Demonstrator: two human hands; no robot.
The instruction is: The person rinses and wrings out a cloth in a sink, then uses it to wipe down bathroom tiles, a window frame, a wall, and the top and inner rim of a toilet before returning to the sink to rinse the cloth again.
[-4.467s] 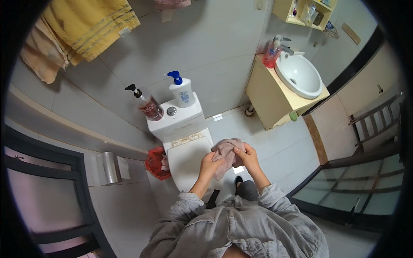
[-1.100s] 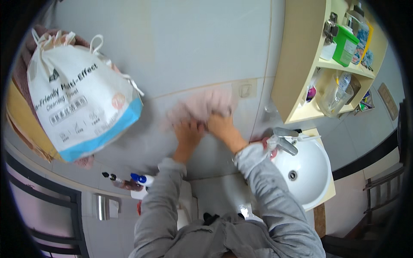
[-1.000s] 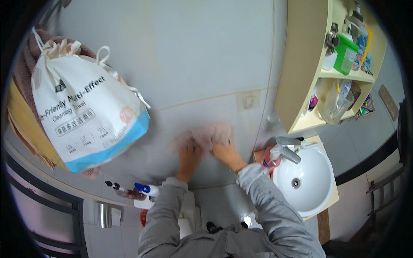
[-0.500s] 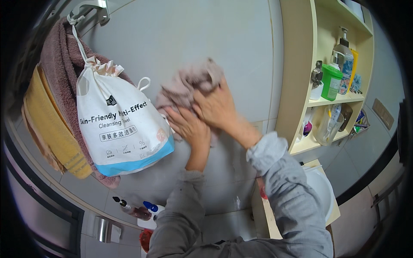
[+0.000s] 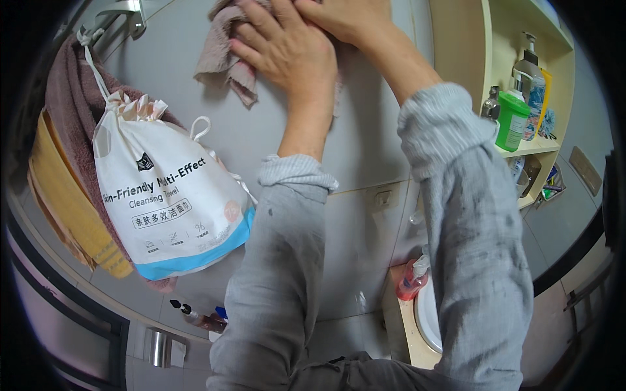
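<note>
Head view: the left hand point(image 5: 293, 55) lies with fingers spread over the cloth point(image 5: 225, 55), against the wall point(image 5: 372, 143) at eleven o'clock. The right hand point(image 5: 349, 18), at twelve, is cut off; I cannot tell its grip. Right sleeve point(image 5: 482, 254) hides most of the sink point(image 5: 427, 319), towards five.

Bare wall point(image 5: 366, 146) lies free between 2 forearms point(image 5: 308, 124); a bag point(image 5: 189, 186) blocks left, a cabinet point(image 5: 460, 45) right.

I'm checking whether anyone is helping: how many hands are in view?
2: the left hand, spread over the pinkish cloth, and the right hand just beside it, partly cut off by the picture's top edge. No other hand shows.
</note>
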